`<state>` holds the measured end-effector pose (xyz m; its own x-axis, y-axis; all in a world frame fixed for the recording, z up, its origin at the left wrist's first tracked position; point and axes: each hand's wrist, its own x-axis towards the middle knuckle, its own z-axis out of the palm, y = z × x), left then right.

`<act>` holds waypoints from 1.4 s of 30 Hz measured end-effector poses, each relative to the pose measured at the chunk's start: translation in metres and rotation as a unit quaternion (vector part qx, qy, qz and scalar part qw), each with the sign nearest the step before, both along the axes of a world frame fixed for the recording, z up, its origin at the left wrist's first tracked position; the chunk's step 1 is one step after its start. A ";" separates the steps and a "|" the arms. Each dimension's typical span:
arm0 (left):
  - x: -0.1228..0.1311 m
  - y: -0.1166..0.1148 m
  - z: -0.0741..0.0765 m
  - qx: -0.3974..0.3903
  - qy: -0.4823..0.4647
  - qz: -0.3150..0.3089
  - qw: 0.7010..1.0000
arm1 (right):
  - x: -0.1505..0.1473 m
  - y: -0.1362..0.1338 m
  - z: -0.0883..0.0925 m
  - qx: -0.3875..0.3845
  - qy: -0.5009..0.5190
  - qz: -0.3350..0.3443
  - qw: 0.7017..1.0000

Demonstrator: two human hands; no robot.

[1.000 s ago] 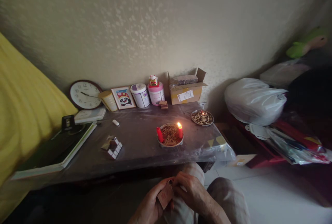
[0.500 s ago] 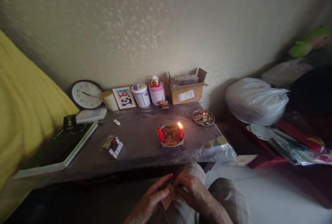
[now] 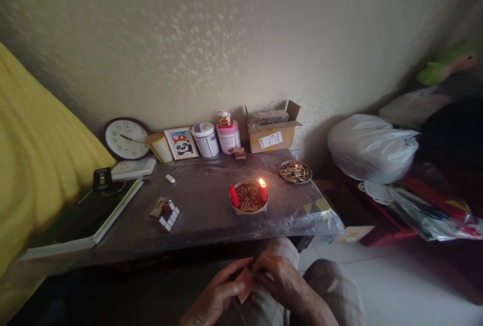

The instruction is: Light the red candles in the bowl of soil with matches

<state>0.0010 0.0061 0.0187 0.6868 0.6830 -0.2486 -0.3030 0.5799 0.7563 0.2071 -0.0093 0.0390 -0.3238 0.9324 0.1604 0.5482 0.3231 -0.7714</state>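
My left hand (image 3: 222, 288) grips a small brown matchbox (image 3: 245, 287) between thumb and fingers, low over my lap. At the box's upper end, the fingers of my right hand (image 3: 277, 275) are closed in a pinch; what they hold is hidden. Beyond my hands, on the table, is a round tin (image 3: 249, 210) with brown, speckled contents. Two red candles stand in it: the right candle (image 3: 263, 192) burns, while the left candle (image 3: 233, 195) is unlit and leans slightly. A metal dish (image 3: 292, 182) farther right holds many matchsticks, with a small red glow among them.
The plastic-covered table (image 3: 204, 195) bears a puzzle cube (image 3: 168, 217) and a large book (image 3: 86, 220) on the left. Along the wall stand a clock (image 3: 127, 139), tubs (image 3: 205, 141) and an open cardboard box (image 3: 273, 137). A white bag (image 3: 372, 147) sits at right.
The glow among the matchsticks in the dish has shrunk and turned redder. My hands and the matchbox have shifted only slightly; the right fingers remain at its upper end.
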 end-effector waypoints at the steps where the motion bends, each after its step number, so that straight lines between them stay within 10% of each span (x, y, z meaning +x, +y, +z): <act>1: 0.000 0.000 0.001 -0.004 -0.006 -0.001 1.000 | 0.000 0.000 0.000 -0.002 0.002 0.001 1.000; 42: 0.009 -0.004 0.021 -0.045 -0.009 0.052 0.998 | 0.010 0.001 0.011 -0.014 0.104 -0.015 0.994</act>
